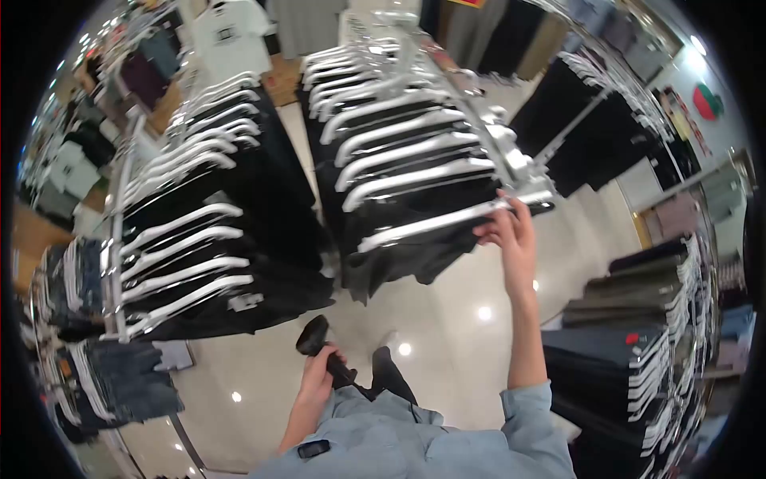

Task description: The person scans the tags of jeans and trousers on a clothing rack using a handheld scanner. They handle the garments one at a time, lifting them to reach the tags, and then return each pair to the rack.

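Note:
My left hand [322,369] is wrapped around the handle of a black pistol-shaped handheld scanner [313,335], low in front of my body. Up and to the right, my right hand [511,231] reaches to the right end of the frontmost white hanger [431,227] on the middle rack, its fingers bent around that end. Black garments [407,259] hang from this hanger and from several more behind it. The metal rail [483,132] of the rack runs away from me just beyond the hand.
To the left stands a second rack of black clothes [275,184] on white hangers. Dark trousers [598,363] hang at the right, folded denim [132,383] at the lower left. A white T-shirt [229,36] is displayed at the back. Glossy pale floor [455,335] lies between the racks.

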Demonstrator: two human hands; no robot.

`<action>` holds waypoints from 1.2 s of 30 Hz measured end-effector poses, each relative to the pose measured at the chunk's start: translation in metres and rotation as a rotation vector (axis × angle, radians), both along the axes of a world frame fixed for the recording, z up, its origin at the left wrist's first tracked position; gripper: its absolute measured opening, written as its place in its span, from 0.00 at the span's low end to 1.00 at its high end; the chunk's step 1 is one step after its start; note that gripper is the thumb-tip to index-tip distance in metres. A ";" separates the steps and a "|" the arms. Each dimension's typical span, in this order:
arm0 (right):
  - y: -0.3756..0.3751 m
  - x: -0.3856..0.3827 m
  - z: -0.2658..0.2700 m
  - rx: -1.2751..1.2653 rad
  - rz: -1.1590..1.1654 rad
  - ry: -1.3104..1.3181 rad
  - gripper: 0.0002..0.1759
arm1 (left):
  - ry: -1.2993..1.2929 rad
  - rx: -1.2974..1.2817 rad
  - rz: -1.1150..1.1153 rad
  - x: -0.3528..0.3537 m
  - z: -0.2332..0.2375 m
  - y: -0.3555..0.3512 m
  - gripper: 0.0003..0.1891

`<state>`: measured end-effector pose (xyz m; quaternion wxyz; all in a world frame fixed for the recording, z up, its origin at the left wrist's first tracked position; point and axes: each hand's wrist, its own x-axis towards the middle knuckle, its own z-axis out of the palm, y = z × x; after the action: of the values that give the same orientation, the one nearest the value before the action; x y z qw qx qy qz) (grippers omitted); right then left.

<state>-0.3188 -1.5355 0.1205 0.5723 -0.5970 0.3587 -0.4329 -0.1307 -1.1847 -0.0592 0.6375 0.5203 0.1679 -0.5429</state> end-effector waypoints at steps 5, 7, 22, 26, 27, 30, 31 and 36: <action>0.002 0.001 0.008 0.026 0.075 -0.089 0.19 | 0.023 -0.011 0.003 -0.025 0.022 -0.008 0.07; 0.005 0.002 0.012 0.066 0.090 -0.146 0.19 | 0.000 -0.020 0.020 -0.028 0.026 -0.006 0.07; 0.034 0.012 0.039 -0.152 -0.305 -0.236 0.14 | -0.106 -0.215 -0.071 0.001 0.048 0.080 0.09; 0.069 -0.007 0.062 -0.230 -0.301 -0.332 0.21 | -0.173 -0.286 -0.071 0.017 0.055 0.114 0.11; 0.079 -0.010 0.074 -0.203 -0.277 -0.372 0.23 | -0.196 -0.298 -0.068 0.022 0.062 0.119 0.11; 0.090 -0.029 0.094 -0.142 -0.045 -0.514 0.23 | -0.197 -0.315 -0.088 0.034 0.078 0.131 0.10; 0.095 -0.034 0.100 -0.108 0.038 -0.605 0.23 | -0.195 -0.313 -0.124 0.036 0.076 0.135 0.10; 0.106 -0.068 0.117 0.080 0.429 -0.854 0.21 | -0.097 -0.433 -0.259 0.038 0.062 0.143 0.07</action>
<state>-0.3865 -1.4299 0.2375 0.7674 -0.4039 -0.0234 -0.4974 -0.0932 -1.0421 0.0032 0.6665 0.4143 -0.0513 -0.6176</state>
